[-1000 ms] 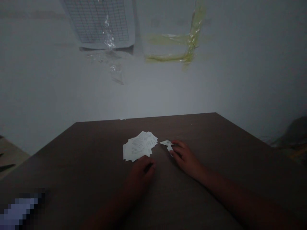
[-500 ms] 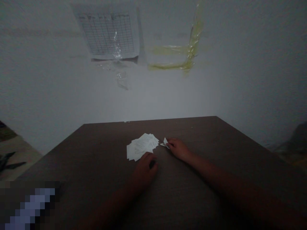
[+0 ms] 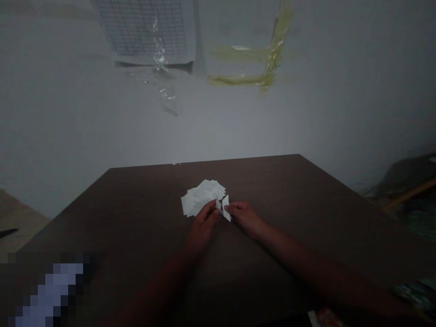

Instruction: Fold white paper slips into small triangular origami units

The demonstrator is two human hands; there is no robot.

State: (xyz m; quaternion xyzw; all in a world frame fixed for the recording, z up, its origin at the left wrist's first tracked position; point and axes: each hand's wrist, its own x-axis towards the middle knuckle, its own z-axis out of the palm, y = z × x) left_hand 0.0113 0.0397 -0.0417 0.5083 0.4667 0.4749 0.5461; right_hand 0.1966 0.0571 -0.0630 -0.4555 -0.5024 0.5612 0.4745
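A small folded piece of white paper point(image 3: 226, 208) is held up between my two hands, just above the dark table. My right hand point(image 3: 245, 218) pinches its right side between thumb and fingers. On the left side, the fingertips of my left hand point(image 3: 205, 222) are closed on the paper's other edge. Right behind my left hand lies a spread pile of white paper slips point(image 3: 200, 196), overlapping one another, with faint print on them. My left fingers hide the pile's near right corner.
The dark wooden table point(image 3: 143, 218) reaches back to a pale wall point(image 3: 238, 131). A printed grid sheet point(image 3: 146, 32) and yellow tape point(image 3: 245, 81) are stuck on the wall. A pixelated patch covers the lower left. Something colourful point(image 3: 327, 318) shows at the bottom edge.
My right hand has brought the folded paper left and turned it more upright. My left hand has risen from the table beside the pile and taken the paper's left edge. The view has tilted down slightly.
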